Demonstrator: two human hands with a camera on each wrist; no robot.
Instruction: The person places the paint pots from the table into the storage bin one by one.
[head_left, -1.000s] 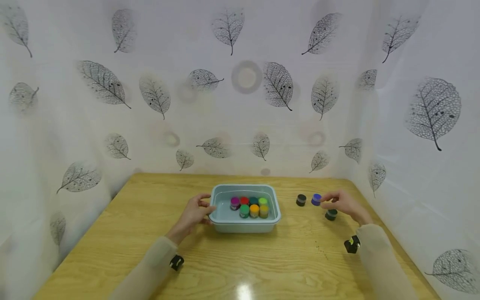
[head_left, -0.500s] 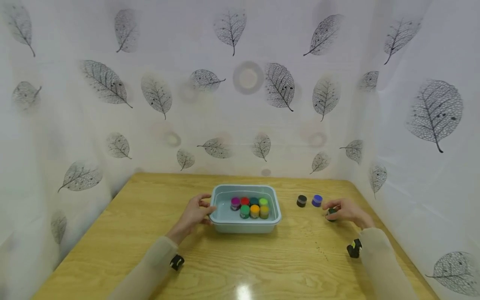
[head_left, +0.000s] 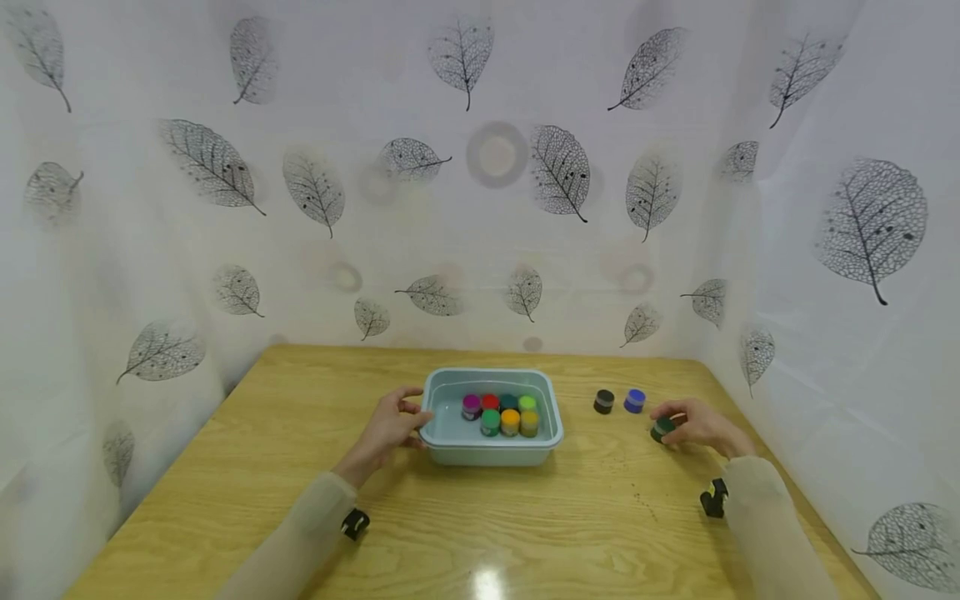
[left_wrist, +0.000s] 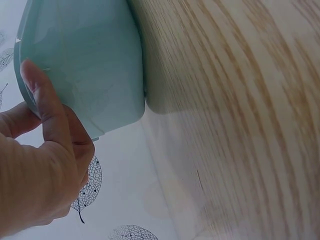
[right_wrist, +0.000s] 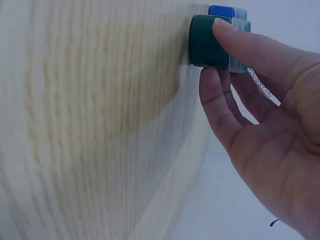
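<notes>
My left hand (head_left: 388, 429) grips the left rim of a pale blue plastic tub (head_left: 487, 456), thumb and fingers on either side of the rim in the left wrist view. Inside the tub stand several small paint jars, among them a purple jar (head_left: 471, 407) and an orange jar (head_left: 510, 422). At the right, my right hand (head_left: 697, 423) pinches a dark green paint jar (right_wrist: 210, 42) between thumb and fingers. That jar is close over the table. Behind it stand a blue jar (head_left: 634, 401) and a black jar (head_left: 603, 402).
The wooden table (head_left: 487, 517) has its back edge against a white curtain (head_left: 480, 233) with leaf prints. Small dark specks (head_left: 643, 502) lie on the wood right of the tub. Black wrist cameras sit on both sleeves.
My right hand has moved from beside the blue jar toward me to the dark green jar and now pinches it. The left hand has kept its place on the tub.
</notes>
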